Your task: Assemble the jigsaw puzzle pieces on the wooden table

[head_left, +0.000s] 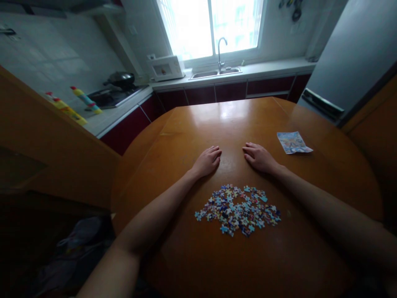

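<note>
A heap of loose jigsaw puzzle pieces (238,211) in mixed colours, many of them light blue, lies on the wooden table (198,256) between my forearms. Beyond the heap to the left, my left hand (207,161) rests on the tabletop, palm down, fingers stretched out and holding nothing. My right hand (259,157) lies likewise on the other side, open, with its fingers pointing inward. A gap of bare wood separates the two hands. Neither touches the pieces. To the right of my right hand is a creased printed picture sheet (293,142).
Past the table's far edge run a counter with a sink (214,73), a tap (220,54) and a white microwave (166,67). A dark pan (122,79) stands on the stove at left, near yellow bottles (70,111). A fridge (350,54) rises at right.
</note>
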The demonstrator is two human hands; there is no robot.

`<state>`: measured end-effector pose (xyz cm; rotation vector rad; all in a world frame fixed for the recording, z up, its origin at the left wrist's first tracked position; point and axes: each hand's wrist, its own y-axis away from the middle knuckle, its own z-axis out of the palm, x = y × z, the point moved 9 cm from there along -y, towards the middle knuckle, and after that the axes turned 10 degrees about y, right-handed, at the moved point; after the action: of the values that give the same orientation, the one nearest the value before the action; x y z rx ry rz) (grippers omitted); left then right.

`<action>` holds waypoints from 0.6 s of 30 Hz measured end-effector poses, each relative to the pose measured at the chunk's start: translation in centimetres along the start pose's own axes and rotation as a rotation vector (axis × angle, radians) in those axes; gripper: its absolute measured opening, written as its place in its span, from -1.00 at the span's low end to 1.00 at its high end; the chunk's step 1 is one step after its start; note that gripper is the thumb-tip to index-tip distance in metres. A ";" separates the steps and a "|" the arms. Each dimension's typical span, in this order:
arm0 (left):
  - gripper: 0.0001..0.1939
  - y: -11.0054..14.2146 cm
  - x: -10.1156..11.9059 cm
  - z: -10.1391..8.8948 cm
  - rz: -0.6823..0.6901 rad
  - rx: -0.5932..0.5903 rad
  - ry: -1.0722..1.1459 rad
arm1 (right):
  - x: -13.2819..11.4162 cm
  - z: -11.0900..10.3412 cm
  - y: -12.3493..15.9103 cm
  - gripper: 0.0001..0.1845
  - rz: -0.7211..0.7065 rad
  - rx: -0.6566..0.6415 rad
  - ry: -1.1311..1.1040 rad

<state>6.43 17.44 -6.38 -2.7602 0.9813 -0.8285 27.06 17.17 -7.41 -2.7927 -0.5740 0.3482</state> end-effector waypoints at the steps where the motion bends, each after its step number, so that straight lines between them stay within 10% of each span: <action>1: -0.56 0.0 0.0 0.0 0.000 -0.001 0.006 | 0.0 0.0 0.0 -0.58 -0.001 0.001 0.003; 18: -0.57 0.0 0.2 0.1 0.017 -0.002 -0.045 | 0.2 -0.1 0.2 -0.58 0.000 0.015 -0.001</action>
<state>6.62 17.34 -6.37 -2.7560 0.9964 -0.7605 27.30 17.08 -7.39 -2.7786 -0.5689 0.3530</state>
